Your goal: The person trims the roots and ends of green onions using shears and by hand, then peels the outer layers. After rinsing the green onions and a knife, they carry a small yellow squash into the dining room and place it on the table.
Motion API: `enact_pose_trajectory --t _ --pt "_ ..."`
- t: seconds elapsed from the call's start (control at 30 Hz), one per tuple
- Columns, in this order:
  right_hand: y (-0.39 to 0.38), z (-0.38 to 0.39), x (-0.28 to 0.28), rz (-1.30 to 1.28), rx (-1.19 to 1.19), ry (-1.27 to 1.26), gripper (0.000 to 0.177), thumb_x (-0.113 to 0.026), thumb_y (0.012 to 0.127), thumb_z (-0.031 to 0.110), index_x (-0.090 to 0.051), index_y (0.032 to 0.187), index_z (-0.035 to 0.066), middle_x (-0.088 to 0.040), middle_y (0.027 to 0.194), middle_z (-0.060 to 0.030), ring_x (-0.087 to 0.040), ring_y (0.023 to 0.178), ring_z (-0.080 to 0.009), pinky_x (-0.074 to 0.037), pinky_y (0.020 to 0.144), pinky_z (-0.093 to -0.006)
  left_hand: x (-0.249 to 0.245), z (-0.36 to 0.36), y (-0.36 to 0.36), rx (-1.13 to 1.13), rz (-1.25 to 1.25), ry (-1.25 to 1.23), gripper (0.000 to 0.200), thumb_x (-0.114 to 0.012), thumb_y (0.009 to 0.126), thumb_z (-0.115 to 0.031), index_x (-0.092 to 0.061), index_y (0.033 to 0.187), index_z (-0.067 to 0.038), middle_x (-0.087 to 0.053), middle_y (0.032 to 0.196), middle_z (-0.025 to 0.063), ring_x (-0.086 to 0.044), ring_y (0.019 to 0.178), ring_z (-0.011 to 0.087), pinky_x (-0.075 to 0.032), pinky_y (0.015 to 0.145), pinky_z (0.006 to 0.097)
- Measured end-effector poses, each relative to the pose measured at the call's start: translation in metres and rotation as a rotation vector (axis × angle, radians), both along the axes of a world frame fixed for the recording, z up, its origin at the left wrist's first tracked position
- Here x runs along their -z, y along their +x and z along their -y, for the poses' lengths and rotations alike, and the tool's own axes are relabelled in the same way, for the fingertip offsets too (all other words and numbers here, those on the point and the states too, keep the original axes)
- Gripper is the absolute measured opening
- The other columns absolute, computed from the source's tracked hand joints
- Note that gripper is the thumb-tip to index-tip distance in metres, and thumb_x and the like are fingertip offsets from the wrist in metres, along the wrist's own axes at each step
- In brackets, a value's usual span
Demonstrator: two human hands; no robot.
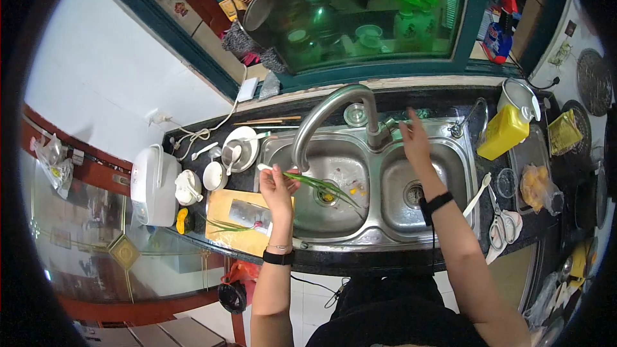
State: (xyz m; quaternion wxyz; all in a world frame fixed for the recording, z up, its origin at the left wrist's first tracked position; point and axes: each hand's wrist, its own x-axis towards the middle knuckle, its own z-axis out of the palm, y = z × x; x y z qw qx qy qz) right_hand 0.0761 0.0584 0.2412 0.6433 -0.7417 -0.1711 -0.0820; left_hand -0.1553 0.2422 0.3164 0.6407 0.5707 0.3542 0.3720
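Note:
My left hand is closed around a green scallion, whose white end points left and whose leaves hang over the left sink basin. The curved metal faucet arches just above that hand. Beside the faucet's lever, my right hand reaches over the right basin with its fingers stretched out. Below and left of my left hand lies a wooden cutting board with a cleaver and more scallion on it.
Yellow scraps lie in the left basin. White bowls and a rice cooker stand at left. On the right are a yellow container, scissors and a tray with a bagged item. A window is behind.

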Motion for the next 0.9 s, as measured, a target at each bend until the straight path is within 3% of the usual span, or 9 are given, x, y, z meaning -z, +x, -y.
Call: enact_pose_trajectory --t 0.03,0.1,0.23,0.47,0.57,0.67,0.73,0.8,0.9 --pt "0.008 -0.002 0.0 0.0 0.011 -0.002 0.026 -0.05 0.082 0.01 -0.05 0.106 0.0 -0.058 0.093 -0.0188 -0.056 0.084 -0.0306 -0.044 0.072 -0.0365 0.005 0.002 0.004 0.018 -0.035 -0.002 0.019 -0.045 0.089 -0.025 -0.034 0.084 -0.009 -0.06 0.074 0.0127 -0.057 0.052 0.0124 -0.047 0.044 0.0196" --pt "0.018 -0.006 -0.002 0.134 -0.246 -0.191 0.024 -0.047 0.084 0.012 -0.05 0.106 0.0 -0.059 0.093 -0.0183 -0.056 0.084 -0.0312 -0.044 0.072 -0.0364 0.009 0.012 0.015 0.052 -0.027 -0.01 0.017 -0.044 0.089 -0.022 -0.034 0.084 -0.009 -0.06 0.074 0.0121 -0.058 0.054 0.0127 -0.047 0.045 0.0199" --pt "0.024 -0.007 -0.003 0.139 -0.304 -0.29 0.02 -0.044 0.086 0.012 -0.051 0.1 0.0 -0.059 0.087 -0.0177 -0.057 0.08 -0.0319 -0.044 0.07 -0.0366 0.007 0.023 0.03 0.126 -0.077 -0.003 0.009 -0.046 0.088 -0.012 -0.038 0.089 -0.008 -0.06 0.075 0.0094 -0.06 0.062 0.0137 -0.049 0.048 0.0206" --pt "0.037 -0.013 0.005 0.091 -0.307 -0.222 0.015 -0.043 0.086 0.01 -0.051 0.092 -0.001 -0.059 0.084 -0.0176 -0.057 0.078 -0.0308 -0.044 0.067 -0.0354 -0.001 0.029 0.03 0.193 -0.116 0.042 0.011 -0.048 0.085 -0.004 -0.039 0.093 -0.006 -0.06 0.077 0.0073 -0.061 0.068 0.0149 -0.049 0.052 0.0214" --pt "0.038 -0.013 0.005 0.115 -0.31 -0.193 0.014 -0.045 0.084 0.008 -0.051 0.093 0.0 -0.059 0.081 -0.017 -0.057 0.074 -0.0312 -0.045 0.065 -0.035 0.009 0.018 0.021 0.208 -0.076 0.06 0.012 -0.047 0.085 -0.002 -0.038 0.092 -0.007 -0.06 0.077 0.0076 -0.061 0.069 0.0159 -0.05 0.053 0.0222" --pt "0.034 -0.01 -0.004 -0.004 -0.35 -0.257 0.015 -0.047 0.082 0.007 -0.051 0.094 -0.001 -0.058 0.09 -0.017 -0.055 0.083 -0.032 -0.043 0.072 -0.0371 0.017 0.005 0.015 0.199 -0.049 0.093 0.016 -0.051 0.085 -0.009 -0.036 0.089 -0.007 -0.06 0.079 0.0101 -0.062 0.071 0.0183 -0.051 0.055 0.0242" --pt "0.014 -0.014 -0.013 0.397 0.038 -0.391 0.019 -0.051 0.079 0.008 -0.05 0.096 -0.001 -0.054 0.098 -0.0179 -0.049 0.094 -0.0328 -0.039 0.08 -0.0397 0.013 0.003 0.012 0.151 -0.014 0.062 0.015 -0.05 0.085 -0.008 -0.035 0.089 -0.008 -0.06 0.078 0.0097 -0.061 0.068 0.0168 -0.05 0.053 0.0238" --pt "-0.021 -0.014 -0.043 0.511 0.077 -0.375 0.024 -0.055 0.077 0.011 -0.05 0.097 -0.001 -0.051 0.103 -0.0189 -0.044 0.098 -0.0327 -0.036 0.081 -0.0407 0.006 -0.002 0.009 0.097 0.023 0.032 0.015 -0.05 0.085 -0.007 -0.035 0.089 -0.009 -0.06 0.077 0.0093 -0.06 0.066 0.0153 -0.049 0.052 0.0234" --pt "-0.072 -0.03 -0.053 0.358 -0.364 -0.243 0.017 -0.057 0.075 0.013 -0.054 0.088 0.003 -0.053 0.091 -0.0172 -0.05 0.081 -0.0308 -0.038 0.069 -0.0396 -0.003 -0.007 0.002 0.077 -0.019 0.07 0.02 -0.054 0.084 -0.013 -0.034 0.086 -0.009 -0.061 0.073 0.0084 -0.06 0.063 0.0142 -0.049 0.051 0.022"
